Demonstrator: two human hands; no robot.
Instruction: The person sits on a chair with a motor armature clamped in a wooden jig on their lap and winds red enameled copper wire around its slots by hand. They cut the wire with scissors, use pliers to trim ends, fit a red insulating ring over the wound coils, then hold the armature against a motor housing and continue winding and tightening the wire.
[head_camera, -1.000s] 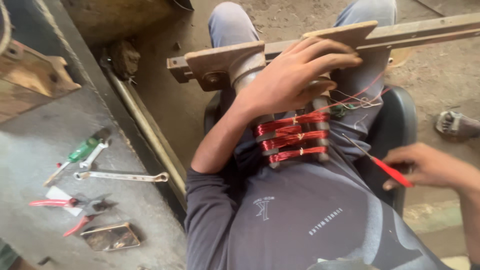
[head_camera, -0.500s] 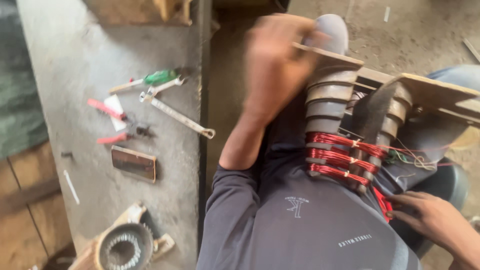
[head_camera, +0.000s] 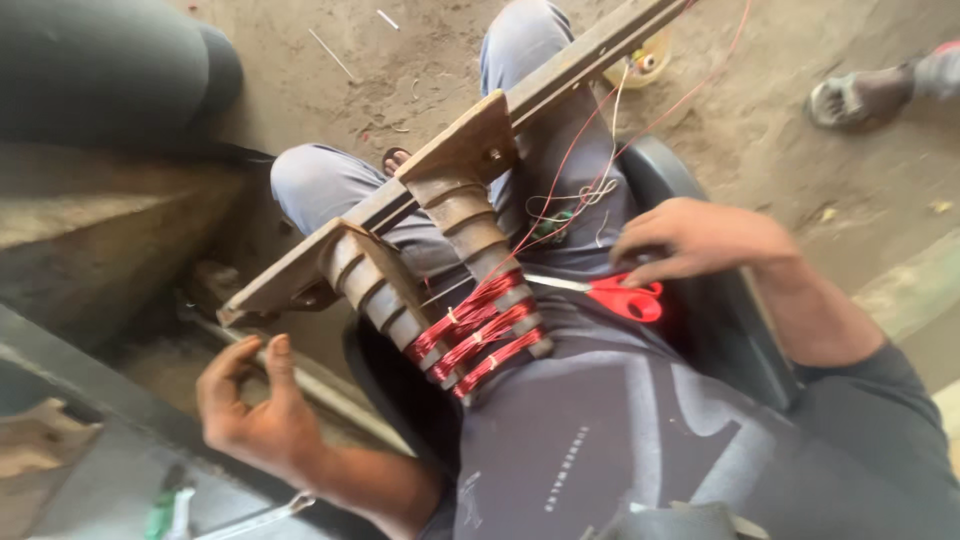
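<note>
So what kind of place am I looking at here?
Likely a small motor-rewinding workshop: a stepped wooden coil former wound with red copper wire lies on the person's lap, a bare dirt floor lies below, and a workbench stands at left.

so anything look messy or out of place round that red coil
Yes: loose thin wires trail in a tangle from the red coils across the lap. The red-handled scissors lie on the shirt under the right hand; the left hand is off the former.

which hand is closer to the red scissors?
Right. The right hand rests on the red scissors; the left hand is empty, across the red coils, beside the bench.
</note>
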